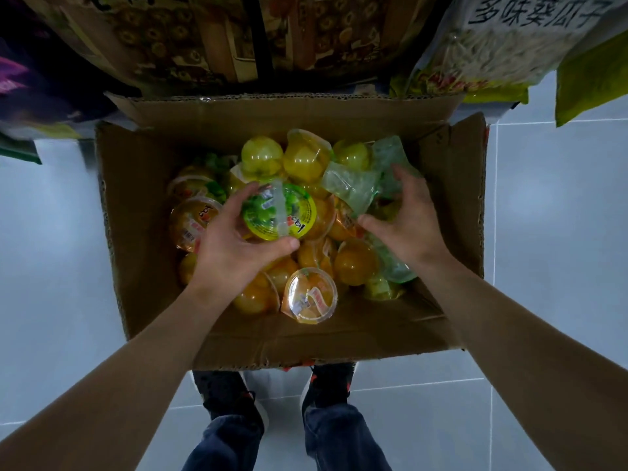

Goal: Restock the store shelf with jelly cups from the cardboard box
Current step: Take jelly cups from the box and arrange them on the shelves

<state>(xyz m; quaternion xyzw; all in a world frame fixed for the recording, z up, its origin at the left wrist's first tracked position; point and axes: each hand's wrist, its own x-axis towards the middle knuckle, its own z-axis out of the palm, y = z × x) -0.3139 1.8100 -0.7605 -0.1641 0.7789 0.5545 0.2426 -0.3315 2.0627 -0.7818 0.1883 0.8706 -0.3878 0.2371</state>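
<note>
Your left hand point(234, 246) holds a green cup point(279, 212) just above the pile in the box point(142, 212). The fingers point(238, 202) curl round its far edge and the thumb presses its near edge, so the lid faces up to you. This grip from the sides keeps the soft foil lid free from pressure, which I judge is the reason for it.

Your right hand point(404, 215) is to the right of the green cup, over the pile. Its fingers are spread wide and a little bent, and they hold nothing yet. They hover near a pale green plastic bag point(353, 186), and I think you reach there for a second cup, so both hands go to the shelf full.

The other jelly cups lie loose in the box, mostly orange and yellow, some on their side, some lid up. One orange cup point(311, 295) rests lid up at the near edge of the pile.

The box stands open on the floor point(51, 266), before your shoes point(231, 396). Beyond the box there are snack bags point(503, 45); the shelf itself I cannot make out clearly.
</note>
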